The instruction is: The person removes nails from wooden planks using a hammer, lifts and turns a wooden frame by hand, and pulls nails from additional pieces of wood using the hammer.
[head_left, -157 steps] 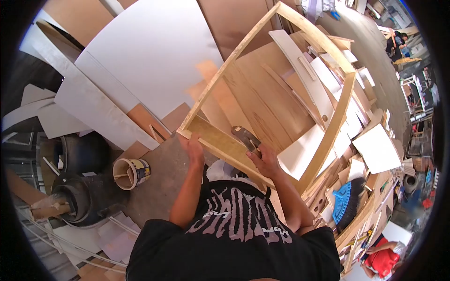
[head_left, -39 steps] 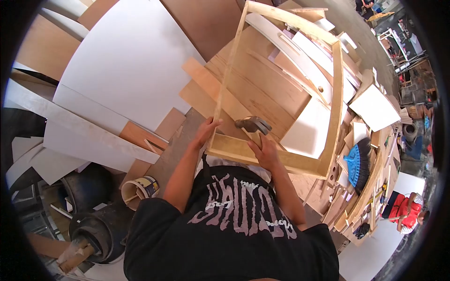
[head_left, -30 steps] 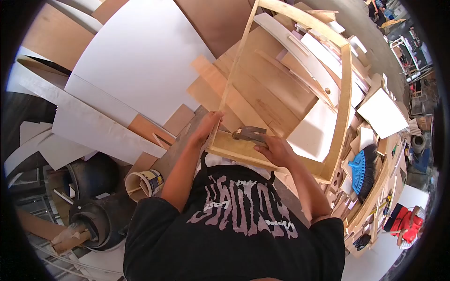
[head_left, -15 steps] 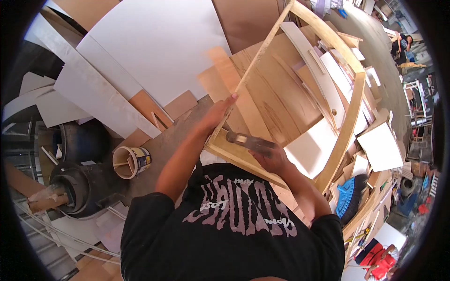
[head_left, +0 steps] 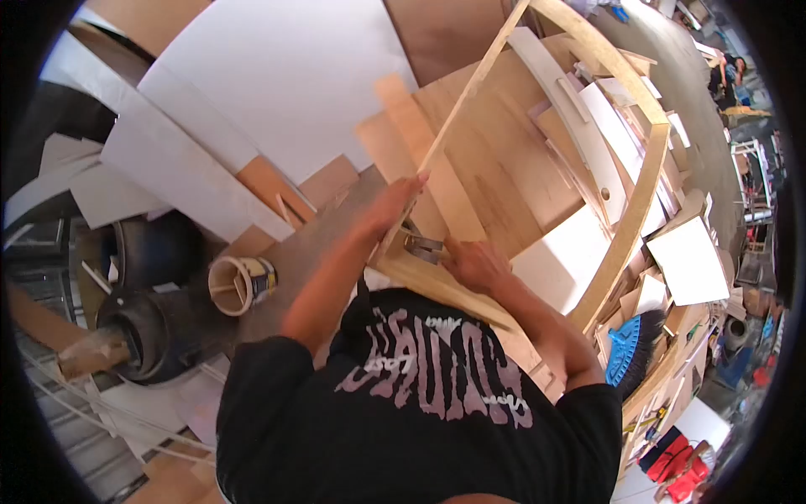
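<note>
A light wooden frame (head_left: 625, 244) with a curved far side leans up from my body. My left hand (head_left: 396, 204) is closed around its left bar, just above the near-left corner. Inside that corner, the metal head of a hammer (head_left: 424, 248) lies close to the left bar, partly in shadow. My right hand (head_left: 474, 265) is closed on the hammer's handle, above the near bar of the frame. The fingers of my right hand hide most of the handle.
A bucket (head_left: 239, 286) with offcuts stands at the left, near black cylindrical objects (head_left: 155, 336). Large white panels (head_left: 285, 84) lie ahead. Wood scraps, a white board (head_left: 688, 262) and a blue brush (head_left: 624, 351) are at the right. A person in red (head_left: 676, 470) is at lower right.
The hammer head has moved from above the near bar down into the frame's near-left corner, and my right hand has turned with it. My left hand stays on the left bar.
</note>
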The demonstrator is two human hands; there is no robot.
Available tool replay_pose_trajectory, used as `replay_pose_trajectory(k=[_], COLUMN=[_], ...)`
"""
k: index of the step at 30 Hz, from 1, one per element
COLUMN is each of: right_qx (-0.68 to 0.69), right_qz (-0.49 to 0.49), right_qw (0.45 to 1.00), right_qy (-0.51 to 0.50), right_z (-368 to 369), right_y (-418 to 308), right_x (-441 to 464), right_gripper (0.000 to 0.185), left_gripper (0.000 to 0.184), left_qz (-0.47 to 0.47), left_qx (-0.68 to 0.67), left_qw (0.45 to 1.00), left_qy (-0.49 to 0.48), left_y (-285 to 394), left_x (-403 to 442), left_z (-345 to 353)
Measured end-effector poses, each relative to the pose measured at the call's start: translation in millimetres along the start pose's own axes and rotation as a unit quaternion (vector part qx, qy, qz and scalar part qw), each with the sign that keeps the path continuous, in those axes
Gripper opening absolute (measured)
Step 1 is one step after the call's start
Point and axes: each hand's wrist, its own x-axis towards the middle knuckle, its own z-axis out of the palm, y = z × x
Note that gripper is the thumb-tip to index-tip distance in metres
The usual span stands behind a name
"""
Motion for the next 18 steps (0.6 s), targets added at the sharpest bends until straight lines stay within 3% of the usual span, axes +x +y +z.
replay_pose_trajectory(k=[5, 7, 8, 9, 10, 14, 16, 17, 18], right_qx=[0.145, 0.175, 0.180, 0.103, 0.021, 0.043, 0.187, 0.187, 0.124], right_qz=[-0.088, -0.236, -0.238, -0.090, 0.068, 0.048, -0.132, -0.133, -0.070], right_qw=[0.977, 0.924, 0.924, 0.988, 0.992, 0.997, 0.954, 0.953, 0.987], right_qy=[0.130, 0.243, 0.240, 0.069, -0.105, -0.046, 0.196, 0.198, 0.075], right_z=[-5.0, 1.0, 0.8, -20.0, -30.0, -2.4, -5.7, -6.6, -5.8], right_y=[12.3, 16.3, 19.8, 10.5, 3.4, 30.5, 36.6, 37.1, 36.2], right_x=[-24.3, -20.3, -15.8, -6.3, -3.0, -32.0, -32.8, -26.7, -18.4], right_gripper=[0.043, 0.036, 0.036, 0.035, 0.034, 0.040, 0.041, 0.041, 0.041], left_gripper=[0.083, 0.083, 0.083, 0.083, 0.083, 0.082, 0.079, 0.079, 0.075], left_qz=[-0.021, -0.023, -0.026, -0.023, -0.021, -0.010, -0.054, -0.052, -0.037], left_qx=[0.005, -0.026, -0.025, -0.024, -0.020, -0.003, -0.046, -0.045, -0.072], left_qw=[1.000, 0.999, 0.999, 0.999, 1.000, 1.000, 0.997, 0.997, 0.996], left_qy=[-0.016, -0.021, -0.016, -0.010, -0.009, -0.001, -0.018, -0.018, -0.027], left_y=[11.2, 11.0, 9.4, 8.9, 8.6, -2.2, 22.1, 34.3, 51.3], left_x=[6.9, 8.5, 6.9, 6.5, 5.1, 4.8, 13.6, 8.3, -5.2], left_z=[-1.9, 1.7, 4.7, 9.0, 10.4, 13.3, 9.8, 10.4, 14.3])
